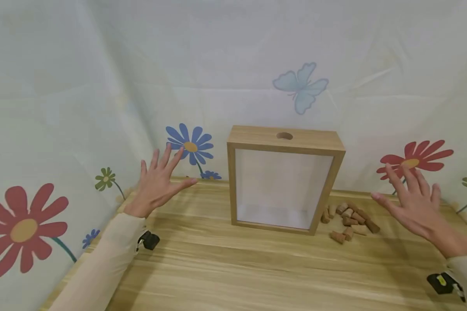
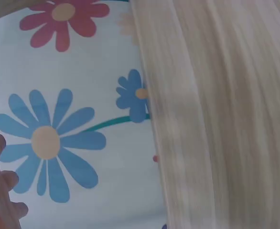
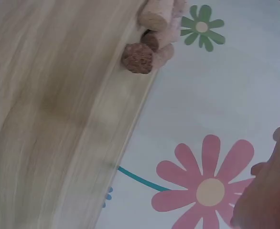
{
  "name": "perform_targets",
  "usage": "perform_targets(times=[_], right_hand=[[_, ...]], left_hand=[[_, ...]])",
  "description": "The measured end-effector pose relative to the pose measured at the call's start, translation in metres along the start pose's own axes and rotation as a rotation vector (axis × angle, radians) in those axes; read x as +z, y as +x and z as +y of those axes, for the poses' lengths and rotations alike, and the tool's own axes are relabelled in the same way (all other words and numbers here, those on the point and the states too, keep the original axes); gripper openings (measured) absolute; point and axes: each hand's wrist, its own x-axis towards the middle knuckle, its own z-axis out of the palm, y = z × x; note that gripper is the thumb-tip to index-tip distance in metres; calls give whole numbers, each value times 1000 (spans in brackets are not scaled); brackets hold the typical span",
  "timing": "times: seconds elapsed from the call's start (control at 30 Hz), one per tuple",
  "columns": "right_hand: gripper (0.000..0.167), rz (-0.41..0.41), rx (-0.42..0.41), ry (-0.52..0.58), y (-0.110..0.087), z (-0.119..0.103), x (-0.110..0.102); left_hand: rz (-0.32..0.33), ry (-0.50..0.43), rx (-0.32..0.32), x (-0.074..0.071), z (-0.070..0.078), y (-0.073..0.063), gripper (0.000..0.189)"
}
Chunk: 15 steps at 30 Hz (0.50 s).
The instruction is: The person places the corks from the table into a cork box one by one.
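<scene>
My left hand [image 1: 158,183] hovers over the table with its fingers spread, left of a wooden box frame [image 1: 253,136], touching nothing. The box stands upright, with a see-through front panel [image 1: 282,185] and a round hole [image 1: 284,136] in its top face. On the right, my right hand [image 1: 418,207] is raised with spread fingers and holds nothing. Between it and the box lies a loose pile of brown wine corks [image 1: 349,221]. In the right wrist view a few corks [image 3: 138,58] show near the table edge, apart from the right hand [image 3: 269,186].
The wood-grain table [image 1: 218,268] runs back to a light cloth backdrop [image 1: 225,52] printed with flowers and a butterfly. Another stretch of the cloth hangs along the left side. Each wrist carries a small black camera [image 1: 151,240].
</scene>
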Motion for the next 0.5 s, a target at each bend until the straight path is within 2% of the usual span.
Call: perform_targets(times=[0.13,0.27,0.37,0.5], right_hand=[[89,37,-71,69,2,-1,-3],[86,51,-135,185,5,-1,-10],[87,18,-118,275,7,-2,-16],[92,-42,-30,333,4,-6,-23]], left_hand=[[22,-61,22,0,10,1,107],[77,-126,72,-1,21,2,112],[112,-181,123,0,28,4,113],[124,-242,171,2,37,6,114]])
